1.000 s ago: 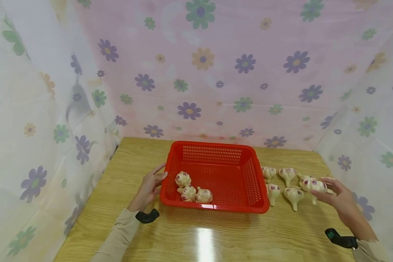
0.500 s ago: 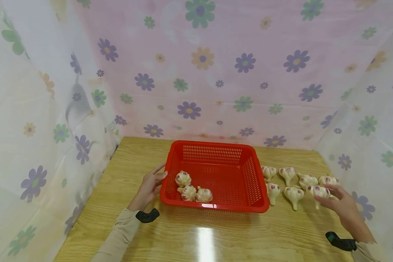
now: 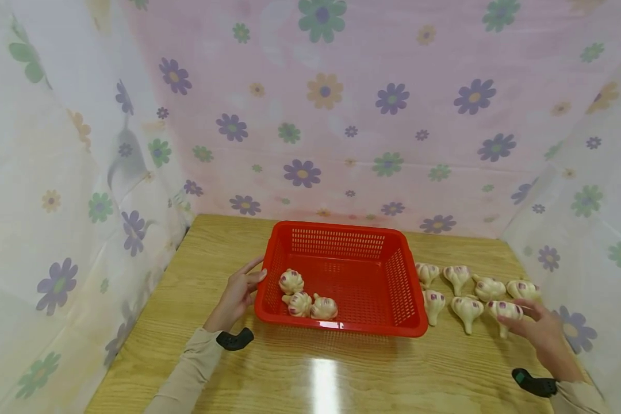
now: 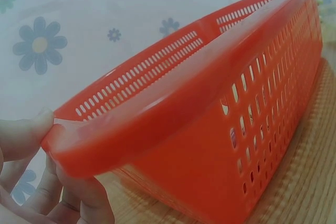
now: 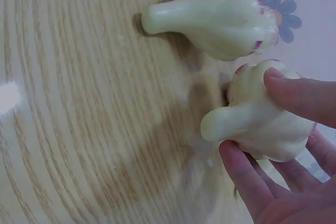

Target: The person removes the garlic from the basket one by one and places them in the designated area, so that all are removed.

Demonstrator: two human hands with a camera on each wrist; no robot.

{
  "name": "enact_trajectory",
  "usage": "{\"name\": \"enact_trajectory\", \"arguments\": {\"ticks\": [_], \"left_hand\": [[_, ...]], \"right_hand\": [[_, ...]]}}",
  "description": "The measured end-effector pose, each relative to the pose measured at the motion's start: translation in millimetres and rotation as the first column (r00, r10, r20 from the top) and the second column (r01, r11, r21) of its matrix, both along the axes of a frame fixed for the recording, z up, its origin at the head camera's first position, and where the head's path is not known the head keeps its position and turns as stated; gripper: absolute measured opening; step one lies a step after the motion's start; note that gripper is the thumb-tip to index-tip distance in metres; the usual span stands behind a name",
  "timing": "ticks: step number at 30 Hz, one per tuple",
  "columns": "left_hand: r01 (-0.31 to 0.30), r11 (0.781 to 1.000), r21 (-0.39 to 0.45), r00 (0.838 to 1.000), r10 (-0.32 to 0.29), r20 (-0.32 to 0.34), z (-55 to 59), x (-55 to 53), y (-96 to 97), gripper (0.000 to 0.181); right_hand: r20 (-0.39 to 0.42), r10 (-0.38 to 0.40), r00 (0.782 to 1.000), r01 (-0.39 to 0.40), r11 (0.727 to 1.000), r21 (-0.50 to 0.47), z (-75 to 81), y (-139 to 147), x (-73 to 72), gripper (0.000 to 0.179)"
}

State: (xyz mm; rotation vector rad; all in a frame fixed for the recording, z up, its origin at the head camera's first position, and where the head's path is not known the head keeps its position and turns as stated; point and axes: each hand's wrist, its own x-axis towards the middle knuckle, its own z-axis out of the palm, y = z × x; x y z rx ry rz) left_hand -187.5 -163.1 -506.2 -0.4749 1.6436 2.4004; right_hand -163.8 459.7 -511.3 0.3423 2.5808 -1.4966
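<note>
My left hand [image 3: 238,296] grips the left rim of a red plastic basket [image 3: 341,329], thumb on top and fingers below in the left wrist view. Three garlic bulbs lie inside, one of them a purple-marked bulb [image 3: 291,282], in the near left corner. Beyond the basket's right side, my right hand [image 3: 543,336] pinches a pale garlic bulb [image 3: 504,310] between thumb and fingers. In the right wrist view that garlic bulb [image 5: 262,121] has its stem towards the near side; whether it touches the table is unclear.
Several more garlic bulbs stand in two rough rows right of the basket, among them a front-row bulb [image 3: 467,310] and a far-right bulb [image 3: 522,289]. Flowered curtains [image 3: 352,144] enclose the wooden table [image 3: 372,374] at the back and both sides.
My right hand has brought its garlic bulb nearer and a little rightward, away from the back row, uncovering the bulbs behind. My left hand keeps its hold on the basket.
</note>
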Motion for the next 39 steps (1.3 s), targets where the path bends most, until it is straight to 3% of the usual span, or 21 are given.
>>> {"name": "enact_trajectory", "arguments": {"ticks": [5, 13, 28, 39], "left_hand": [[0.005, 1.000, 0.003, 1.000, -0.005, -0.005, 0.0, -0.1, 0.1, 0.053], [0.014, 1.000, 0.004, 1.000, -0.014, -0.011, -0.7, 0.0, 0.0, 0.053], [0.008, 1.000, -0.002, 1.000, -0.008, -0.001, -1.5, 0.4, 0.2, 0.051], [0.002, 1.000, -0.010, 1.000, -0.002, -0.001, -1.9, -0.4, 0.2, 0.049]], "right_hand": [[-0.023, -0.023, 0.999, 0.023, 1.000, -0.012, -10.4, 2, -1.5, 0.051], [0.021, 0.009, 1.000, -0.009, 0.999, 0.033, -13.3, 5, -6.7, 0.074], [0.005, 0.108, 0.994, -0.108, 0.990, 0.085, -1.0, -3, -6.0, 0.079], [0.053, 0.104, 0.993, -0.110, 0.983, 0.145, 15.5, -8, -13.1, 0.081]]}}
